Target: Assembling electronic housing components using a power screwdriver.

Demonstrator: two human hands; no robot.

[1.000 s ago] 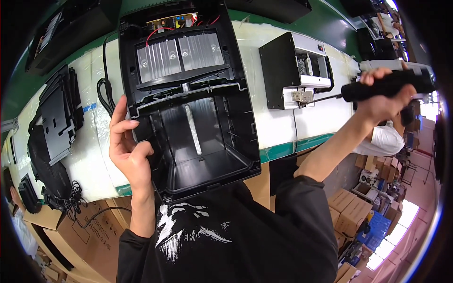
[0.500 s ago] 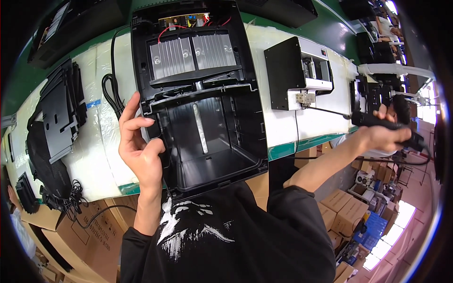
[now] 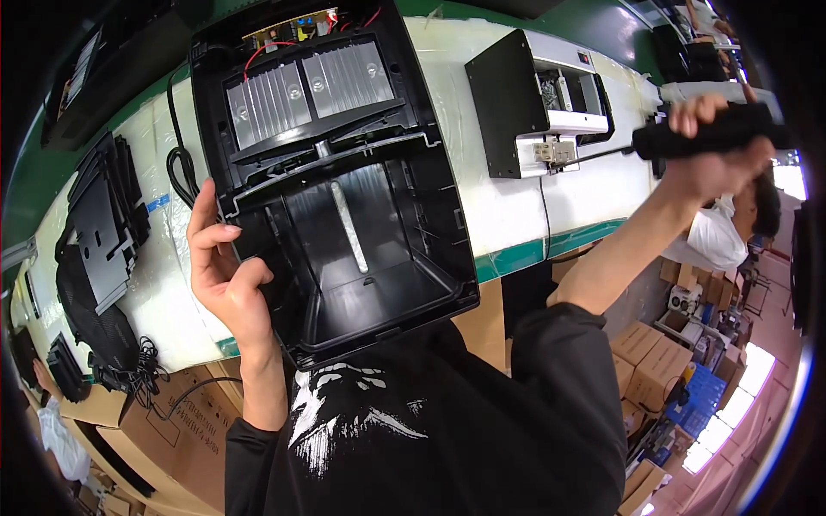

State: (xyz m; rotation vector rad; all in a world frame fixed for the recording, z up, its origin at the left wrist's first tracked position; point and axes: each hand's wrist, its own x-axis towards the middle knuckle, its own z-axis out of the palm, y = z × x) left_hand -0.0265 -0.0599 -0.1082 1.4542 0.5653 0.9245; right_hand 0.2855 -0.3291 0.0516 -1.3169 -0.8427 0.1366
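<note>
A large black plastic housing (image 3: 449,228) is tilted in front of me, its hollow inside facing up. Two ribbed silver heat sinks (image 3: 267,101) and a small circuit board (image 3: 288,33) with a red wire sit in its far part. My left hand (image 3: 231,288) grips the housing's left edge, thumb on the near face and fingers curled at the side. Out to the right, my right hand (image 3: 727,172), slightly blurred, is closed around a black electric screwdriver (image 3: 705,133). Its thin shaft points left, with the tip at the front block of a black-and-white screw feeder (image 3: 575,123).
Flat black panels (image 3: 96,219) lie stacked on the plastic-covered bench at left, beside black mesh (image 3: 95,301) and a coiled cable (image 3: 181,172). Cardboard boxes (image 3: 176,421) stand below the bench. Another person in white (image 3: 718,236) is at far right.
The screwdriver has swung up, bringing its tip to the feeder's front block. The housing and my left hand have shifted left in view, with the housing tilted a little more.
</note>
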